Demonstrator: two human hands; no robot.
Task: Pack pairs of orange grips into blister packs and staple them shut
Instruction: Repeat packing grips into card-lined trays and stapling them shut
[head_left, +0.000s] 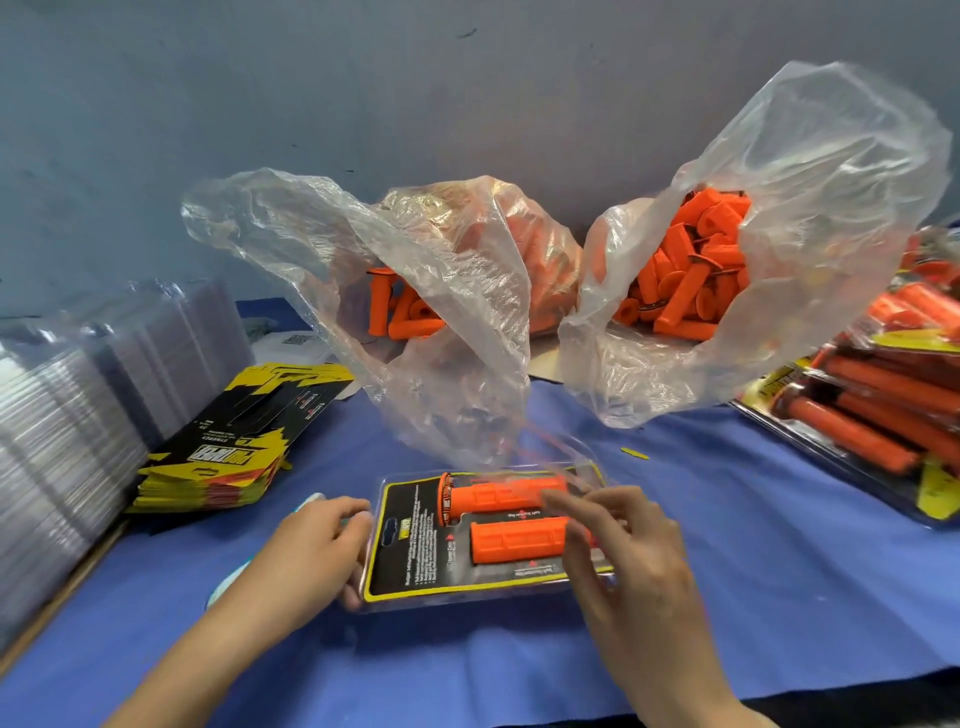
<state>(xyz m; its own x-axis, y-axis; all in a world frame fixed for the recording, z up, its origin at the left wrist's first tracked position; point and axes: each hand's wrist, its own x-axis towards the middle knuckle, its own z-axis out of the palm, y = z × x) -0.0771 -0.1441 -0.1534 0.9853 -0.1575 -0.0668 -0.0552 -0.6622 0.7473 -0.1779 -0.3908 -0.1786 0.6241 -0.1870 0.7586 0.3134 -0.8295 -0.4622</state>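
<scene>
1. Closest to the camera is the right hand (623, 561). Its fingers (571, 506) are spread and loosely bent over the right ends of the two grips, and they don't look to be clamping anything.
2. The left hand (311, 545) has its fingers (358, 519) curled round the left edge of the blister pack (415, 571), which lies flat on the blue counter (753, 519) between both hands.
3. Both grips are already seated, the upper grip (498, 493) with its flange to the left and the lower grip (514, 540) just beside it. The clear lid looks lifted at the far right, so I'd say it's not closed yet.
4. Handling guess: the pack is thin clear plastic, so light, springy and a bit slick. It'll probably bow if lifted by one corner, so hold it by the flat rims on both short edges.
5. The grips look like rubber, so soft and grippy with no real breakage worry. Press on their middles to keep them in the pockets.
6. For stapling I'd pinch the rim flanges together, well off the bulged pockets.
7. Around it: two bags (675, 291) of loose grips behind, printed cards (223, 447) and empty blisters (62, 415) to the left, finished packs (883, 415) to the right.
</scene>
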